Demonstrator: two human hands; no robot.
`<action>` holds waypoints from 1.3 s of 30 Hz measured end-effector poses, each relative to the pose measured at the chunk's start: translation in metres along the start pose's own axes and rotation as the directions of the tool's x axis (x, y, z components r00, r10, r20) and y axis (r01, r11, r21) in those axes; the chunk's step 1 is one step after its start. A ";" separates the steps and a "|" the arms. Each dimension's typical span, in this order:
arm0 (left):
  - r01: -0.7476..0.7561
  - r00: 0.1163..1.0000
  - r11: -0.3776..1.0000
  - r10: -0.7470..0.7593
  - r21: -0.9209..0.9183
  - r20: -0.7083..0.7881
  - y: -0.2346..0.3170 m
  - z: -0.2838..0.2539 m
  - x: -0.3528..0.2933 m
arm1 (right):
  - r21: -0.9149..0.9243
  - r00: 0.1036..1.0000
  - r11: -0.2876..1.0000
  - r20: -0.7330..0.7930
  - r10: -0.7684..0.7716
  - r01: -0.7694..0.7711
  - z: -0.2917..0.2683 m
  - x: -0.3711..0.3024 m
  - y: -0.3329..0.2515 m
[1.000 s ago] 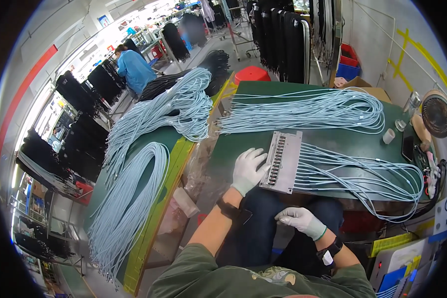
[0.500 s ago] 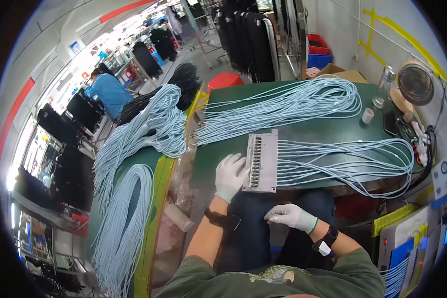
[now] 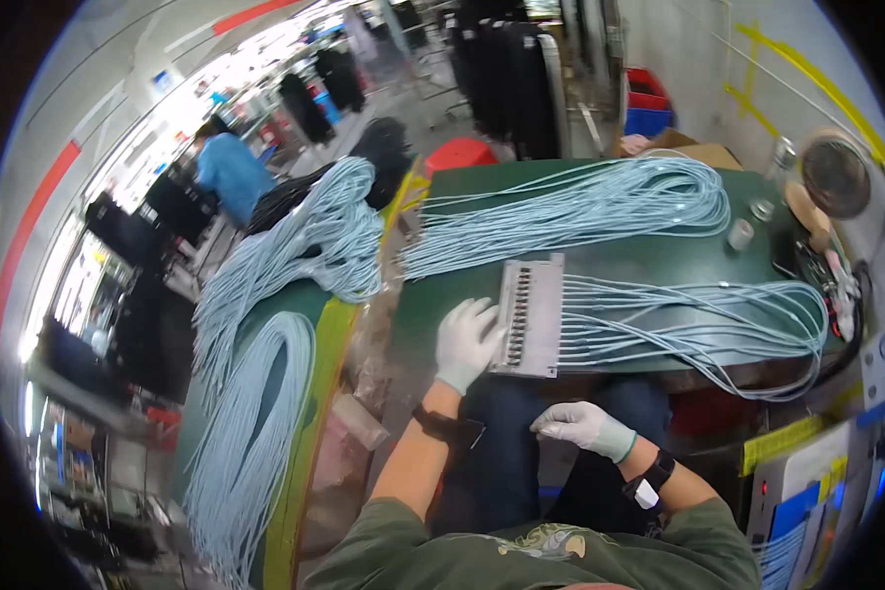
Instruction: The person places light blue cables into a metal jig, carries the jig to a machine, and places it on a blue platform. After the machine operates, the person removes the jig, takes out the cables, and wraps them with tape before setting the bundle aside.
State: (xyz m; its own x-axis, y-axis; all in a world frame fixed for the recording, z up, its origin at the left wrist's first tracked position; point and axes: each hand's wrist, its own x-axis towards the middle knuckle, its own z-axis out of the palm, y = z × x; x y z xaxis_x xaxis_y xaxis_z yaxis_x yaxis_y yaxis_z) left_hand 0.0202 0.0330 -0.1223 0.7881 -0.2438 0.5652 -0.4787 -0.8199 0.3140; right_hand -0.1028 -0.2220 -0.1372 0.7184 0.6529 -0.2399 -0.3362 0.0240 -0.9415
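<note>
A grey metal fixture block (image 3: 541,320), with a row of slots and dark connector ends along its left side, lies on the green table. From its right side runs a looped bundle of light-blue cables (image 3: 693,320). My left hand (image 3: 469,344), in a white glove, rests against the block's left edge with its fingers spread. Over my lap, below the table's front edge, is my gloved right hand (image 3: 585,430). Its fingers are closed together toward the thumb; anything between them is too small to make out.
Behind the fixture lies another light-blue cable bundle (image 3: 580,206). More cables (image 3: 256,433) cover the side table on the left, past a yellow-green edge (image 3: 315,423). A small fan (image 3: 836,175) and a white roll (image 3: 740,234) stand far right. A person in blue (image 3: 231,177) sits beyond.
The whole view has shifted slightly, so the scene sits a little further right. My left hand stays by the fixture's edge and my right hand stays over my lap.
</note>
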 end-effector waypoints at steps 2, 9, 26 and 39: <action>-0.040 0.999 0.998 0.039 -0.053 -0.009 0.008 0.004 0.004 | -0.004 0.999 1.000 0.035 0.000 0.000 -0.001 -0.002 0.000; 0.056 0.998 0.998 -0.055 -0.041 0.025 0.003 -0.004 -0.003 | -0.115 1.000 0.993 -0.017 -0.002 0.000 0.008 -0.005 -0.019; 0.097 0.995 0.991 -0.099 -0.095 -0.012 0.004 0.006 -0.009 | -0.062 0.998 0.997 -0.042 0.036 -0.038 0.007 -0.004 -0.015; 0.086 0.996 0.994 -0.086 -0.065 0.008 0.003 0.005 -0.008 | -0.021 0.998 0.999 -0.053 0.029 -0.031 0.008 -0.004 -0.014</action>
State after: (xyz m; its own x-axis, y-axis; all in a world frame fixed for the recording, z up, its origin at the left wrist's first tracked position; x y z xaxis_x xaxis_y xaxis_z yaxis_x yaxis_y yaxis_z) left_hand 0.0144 0.0302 -0.1297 0.8292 -0.1764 0.5304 -0.4331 -0.8026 0.4102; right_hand -0.1057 -0.2191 -0.1212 0.7398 0.6120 -0.2798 -0.3451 -0.0118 -0.9385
